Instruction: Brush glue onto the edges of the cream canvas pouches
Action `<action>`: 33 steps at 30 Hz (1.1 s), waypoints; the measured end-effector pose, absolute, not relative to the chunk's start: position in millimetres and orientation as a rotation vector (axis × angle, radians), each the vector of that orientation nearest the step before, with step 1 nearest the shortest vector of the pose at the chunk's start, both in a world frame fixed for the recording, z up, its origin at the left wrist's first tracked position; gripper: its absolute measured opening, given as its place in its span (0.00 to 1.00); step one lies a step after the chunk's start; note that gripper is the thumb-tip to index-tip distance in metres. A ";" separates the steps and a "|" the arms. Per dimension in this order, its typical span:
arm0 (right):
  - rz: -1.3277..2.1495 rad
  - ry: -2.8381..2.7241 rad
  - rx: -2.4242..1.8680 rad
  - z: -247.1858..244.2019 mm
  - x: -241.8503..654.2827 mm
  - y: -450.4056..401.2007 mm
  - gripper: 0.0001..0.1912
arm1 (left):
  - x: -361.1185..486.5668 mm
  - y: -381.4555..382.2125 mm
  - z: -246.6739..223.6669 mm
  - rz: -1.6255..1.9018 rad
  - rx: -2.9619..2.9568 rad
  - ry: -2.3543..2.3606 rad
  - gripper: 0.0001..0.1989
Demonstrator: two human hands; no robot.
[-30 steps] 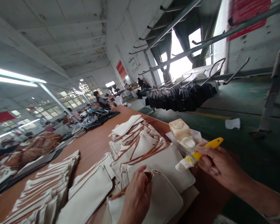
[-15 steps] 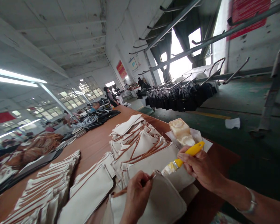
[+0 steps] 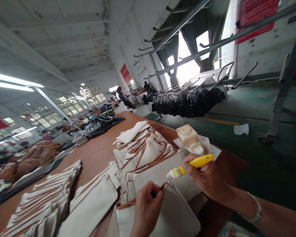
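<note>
My right hand (image 3: pixel 207 176) is closed round the yellow handle of a paintbrush (image 3: pixel 199 161). White paste coats its bristles, which are close to the tip of a brown strap end. That brown strap (image 3: pixel 162 186) is pinched between the thumb and fingers of my left hand (image 3: pixel 148 207). Beneath it lies a cream leather bag piece (image 3: pixel 177 210) with a piped edge. Behind, a pile of cream bag pieces (image 3: pixel 143 148) with brown straps lies on the table. A cut-open plastic container (image 3: pixel 187 136) holding white paste stands on white paper beyond my right hand.
More cream pieces (image 3: pixel 93 200) and a long overlapping row (image 3: pixel 46 197) lie to the left on the brown table (image 3: pixel 96 153). Black bags (image 3: pixel 187 105) hang from a metal rack (image 3: pixel 278 98) at right. People (image 3: pixel 124 98) are farther back.
The brush has moved slightly left and down, bringing its bristles nearer the strap tip. My left hand keeps its pinch, and the view has shifted a little.
</note>
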State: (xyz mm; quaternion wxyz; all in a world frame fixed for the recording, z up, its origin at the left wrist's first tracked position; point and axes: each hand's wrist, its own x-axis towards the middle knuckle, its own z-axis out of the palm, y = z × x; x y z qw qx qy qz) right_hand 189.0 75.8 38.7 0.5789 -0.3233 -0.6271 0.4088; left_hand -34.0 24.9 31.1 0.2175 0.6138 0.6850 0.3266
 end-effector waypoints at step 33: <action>1.490 -1.380 -0.641 66.3 230.8 62.1 0.15 | -8.4 -43.1 7.3 1.271 2.849 1.366 0.06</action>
